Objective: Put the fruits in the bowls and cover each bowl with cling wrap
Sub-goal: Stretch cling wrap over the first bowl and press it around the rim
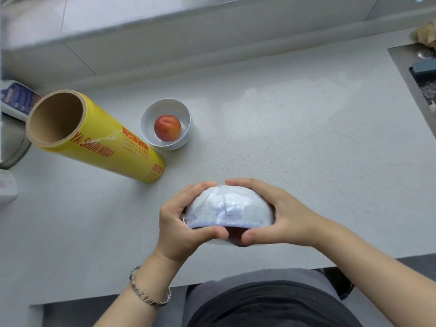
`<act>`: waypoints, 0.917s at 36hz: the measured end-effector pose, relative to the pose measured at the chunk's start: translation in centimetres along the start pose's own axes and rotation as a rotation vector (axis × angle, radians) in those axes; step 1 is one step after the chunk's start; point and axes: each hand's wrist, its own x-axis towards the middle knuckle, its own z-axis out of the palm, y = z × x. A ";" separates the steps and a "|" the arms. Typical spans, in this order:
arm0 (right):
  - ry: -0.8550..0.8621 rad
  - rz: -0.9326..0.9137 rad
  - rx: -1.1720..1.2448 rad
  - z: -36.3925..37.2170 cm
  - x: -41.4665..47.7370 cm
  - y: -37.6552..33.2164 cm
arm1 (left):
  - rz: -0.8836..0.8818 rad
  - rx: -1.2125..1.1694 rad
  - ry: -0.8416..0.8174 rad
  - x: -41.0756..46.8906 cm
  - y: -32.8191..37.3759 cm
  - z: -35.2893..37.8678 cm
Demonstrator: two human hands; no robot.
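Near the desk's (pixel 306 138) front edge, the left hand (pixel 179 223) and right hand (pixel 283 218) clasp the film-wrapped bowl (pixel 226 208), its base turned up. Open room runs rightward to the sink (pixel 405 74). Farther back a white bowl (pixel 146 119) holds a red fruit (pixel 167 127). Beside it lies the cling wrap roll (pixel 106 142), axis back-left to front-right.

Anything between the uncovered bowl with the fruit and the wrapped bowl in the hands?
Head view: only bare countertop between the uncovered bowl and the wrapped bowl. The cling wrap roll ends just left of that stretch.
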 end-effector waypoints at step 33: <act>0.302 0.282 0.177 -1.6 0.1 1.4 | -0.225 0.218 -0.102 0.8 -0.8 2.1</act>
